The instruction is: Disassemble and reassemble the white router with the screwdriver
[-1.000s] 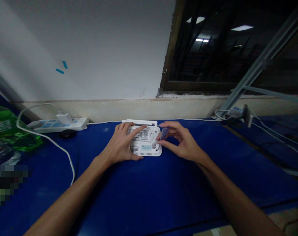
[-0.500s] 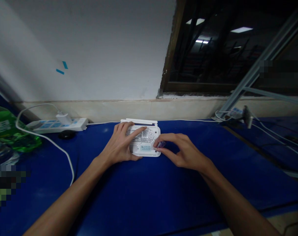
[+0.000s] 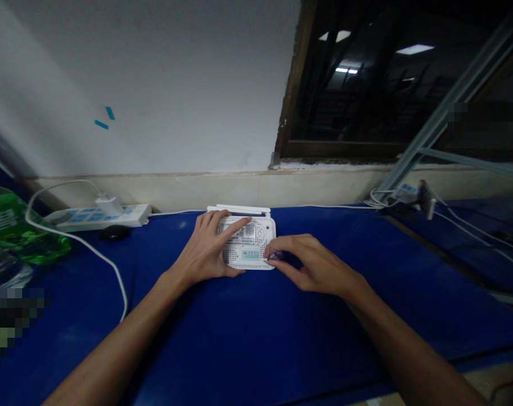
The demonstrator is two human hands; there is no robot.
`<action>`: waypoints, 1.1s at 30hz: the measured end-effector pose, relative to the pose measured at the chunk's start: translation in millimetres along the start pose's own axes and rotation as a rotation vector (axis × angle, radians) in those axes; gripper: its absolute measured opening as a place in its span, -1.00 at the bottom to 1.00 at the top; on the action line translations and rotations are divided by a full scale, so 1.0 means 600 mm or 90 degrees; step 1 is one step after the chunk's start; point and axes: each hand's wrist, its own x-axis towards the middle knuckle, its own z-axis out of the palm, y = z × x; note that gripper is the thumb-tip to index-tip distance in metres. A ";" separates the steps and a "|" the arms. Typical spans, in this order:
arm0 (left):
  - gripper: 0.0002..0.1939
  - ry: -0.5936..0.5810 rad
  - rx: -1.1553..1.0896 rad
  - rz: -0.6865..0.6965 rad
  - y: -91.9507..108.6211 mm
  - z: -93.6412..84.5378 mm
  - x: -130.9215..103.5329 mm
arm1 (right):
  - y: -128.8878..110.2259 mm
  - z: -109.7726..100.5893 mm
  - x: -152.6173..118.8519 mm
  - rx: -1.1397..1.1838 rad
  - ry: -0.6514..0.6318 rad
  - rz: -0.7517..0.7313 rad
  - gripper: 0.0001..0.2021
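Note:
A white router-like device (image 3: 251,254) with small vent holes, printed labels and white antennas (image 3: 239,209) along its far side rests on the blue table. Wrapped around its left part, my left hand (image 3: 209,248) has the thumb and fingers gripping its edges. My right hand (image 3: 309,259) pinches a small dark purplish object (image 3: 276,256) at the device's lower right corner. Fingers partly cover that object, so its shape and tip are unclear.
At the left are a white power strip (image 3: 133,215) with a plugged-in charger (image 3: 109,204), a black mouse-like item (image 3: 114,233), a white cable (image 3: 108,260) and a green bottle (image 3: 11,225). A metal frame (image 3: 429,132) and cables stand at the right.
My right hand has shifted slightly, its fingertips a little lower on the device's corner. My left hand and the device look nearly unchanged.

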 end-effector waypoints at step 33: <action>0.07 -0.004 0.027 -0.020 0.002 0.000 -0.001 | 0.001 -0.002 -0.009 -0.080 -0.078 -0.014 -0.82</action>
